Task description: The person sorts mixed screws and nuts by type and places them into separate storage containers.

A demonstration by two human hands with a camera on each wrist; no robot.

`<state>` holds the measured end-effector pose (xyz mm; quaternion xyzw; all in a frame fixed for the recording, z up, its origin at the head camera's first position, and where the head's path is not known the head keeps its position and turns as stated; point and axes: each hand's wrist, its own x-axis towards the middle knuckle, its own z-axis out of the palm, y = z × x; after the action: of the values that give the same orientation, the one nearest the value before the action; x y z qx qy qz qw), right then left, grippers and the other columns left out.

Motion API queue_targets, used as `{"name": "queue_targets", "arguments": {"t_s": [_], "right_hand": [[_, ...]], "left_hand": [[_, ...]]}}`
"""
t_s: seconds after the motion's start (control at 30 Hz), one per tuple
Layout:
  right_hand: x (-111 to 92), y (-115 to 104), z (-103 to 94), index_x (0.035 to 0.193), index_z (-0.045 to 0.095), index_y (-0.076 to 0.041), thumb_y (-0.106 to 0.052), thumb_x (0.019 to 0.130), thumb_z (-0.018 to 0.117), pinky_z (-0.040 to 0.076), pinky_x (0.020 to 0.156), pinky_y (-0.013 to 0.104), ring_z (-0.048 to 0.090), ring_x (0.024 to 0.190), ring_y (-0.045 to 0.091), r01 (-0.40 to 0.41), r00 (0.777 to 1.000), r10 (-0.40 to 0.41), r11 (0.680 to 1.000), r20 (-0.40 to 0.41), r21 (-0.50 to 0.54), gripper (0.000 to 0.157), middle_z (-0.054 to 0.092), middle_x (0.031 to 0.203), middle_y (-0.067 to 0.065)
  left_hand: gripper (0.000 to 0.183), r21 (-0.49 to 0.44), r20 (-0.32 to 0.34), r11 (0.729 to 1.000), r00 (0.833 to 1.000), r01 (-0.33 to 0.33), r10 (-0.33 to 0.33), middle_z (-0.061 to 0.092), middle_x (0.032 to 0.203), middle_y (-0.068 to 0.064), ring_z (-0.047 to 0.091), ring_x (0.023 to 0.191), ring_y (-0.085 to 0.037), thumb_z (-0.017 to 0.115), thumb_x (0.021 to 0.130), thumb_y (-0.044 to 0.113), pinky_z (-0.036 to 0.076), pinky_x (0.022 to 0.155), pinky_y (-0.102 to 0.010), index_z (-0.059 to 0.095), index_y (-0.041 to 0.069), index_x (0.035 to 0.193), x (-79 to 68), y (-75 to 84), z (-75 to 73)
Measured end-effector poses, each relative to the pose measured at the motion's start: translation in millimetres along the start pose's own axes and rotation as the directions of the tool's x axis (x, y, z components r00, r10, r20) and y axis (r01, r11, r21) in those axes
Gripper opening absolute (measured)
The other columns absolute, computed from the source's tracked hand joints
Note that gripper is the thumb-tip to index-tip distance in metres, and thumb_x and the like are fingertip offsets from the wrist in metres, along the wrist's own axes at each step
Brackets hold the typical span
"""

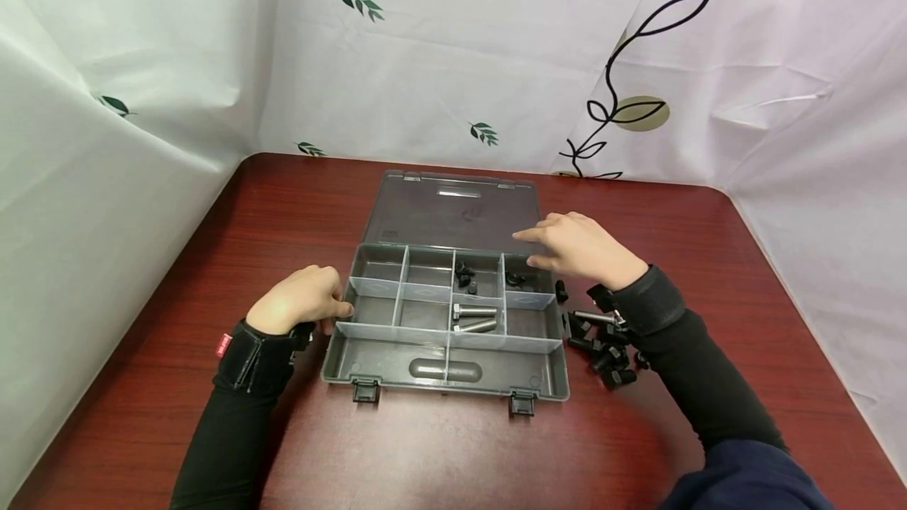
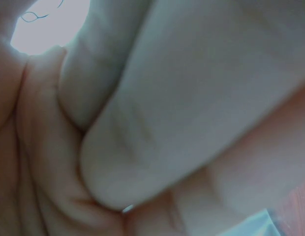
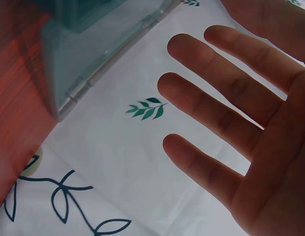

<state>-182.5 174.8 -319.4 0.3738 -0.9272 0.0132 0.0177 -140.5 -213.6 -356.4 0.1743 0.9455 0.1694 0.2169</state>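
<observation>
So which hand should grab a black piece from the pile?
Probably the right hand: it looks empty and open, and it's much nearer the pile of black pieces. The left hand is across at the box's left edge.

A left arm in a close-fitting black sleeve (image 1: 227, 447) rises from the lower left of the head view, leaning slightly right. At its wrist (image 1: 268, 327) the left hand (image 1: 301, 301) turns inward, back upward, left of the frame's centre. The left wrist view is filled by its fingers (image 2: 192, 88), curled in against the palm (image 2: 49, 147).

A right arm in a matching black sleeve (image 1: 716, 384) slants up and leftward from the lower right. The right hand (image 1: 577, 246) hangs right of centre, its back upward, index finger (image 1: 529, 234) pointing left. In the right wrist view, four nearly straight, spread fingers (image 3: 211, 114) reach toward the upper left; the thumb (image 3: 270, 19) lies apart in the upper right.
</observation>
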Motion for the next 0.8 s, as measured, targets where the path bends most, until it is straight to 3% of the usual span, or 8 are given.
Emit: {"name": "queue_targets", "arguments": {"t_s": [0.43,0.8], "right_hand": [[-12,12,3.2,0.123,0.062,-0.014,-0.026,0.081,0.069,0.043,0.078,0.043,0.057,0.103,0.028,-0.065,0.997,0.065,0.998,0.034,0.005,0.043,0.065,0.112,0.010],[-29,25,6.4,0.123,0.061,-0.012,-0.025,0.083,0.067,0.042,0.064,0.035,0.057,0.088,0.024,-0.124,0.990,0.121,0.992,0.066,0.030,0.043,0.064,0.112,0.011]], "left_hand": [[0.028,0.001,0.005,1.000,1.000,0.003,-0.003,0.056,0.049,0.006,0.054,0.051,-0.014,0.061,0.085,0.024,0.040,0.054,-0.031,0.062,0.017,0.058,2.2,-1.1,0.6],[0.028,0.015,-0.011,1.000,1.000,-0.007,0.007,0.055,0.048,0.007,0.053,0.051,-0.014,0.062,0.084,0.024,0.038,0.053,-0.030,0.062,0.017,0.057,1.9,-0.4,1.0]]}}
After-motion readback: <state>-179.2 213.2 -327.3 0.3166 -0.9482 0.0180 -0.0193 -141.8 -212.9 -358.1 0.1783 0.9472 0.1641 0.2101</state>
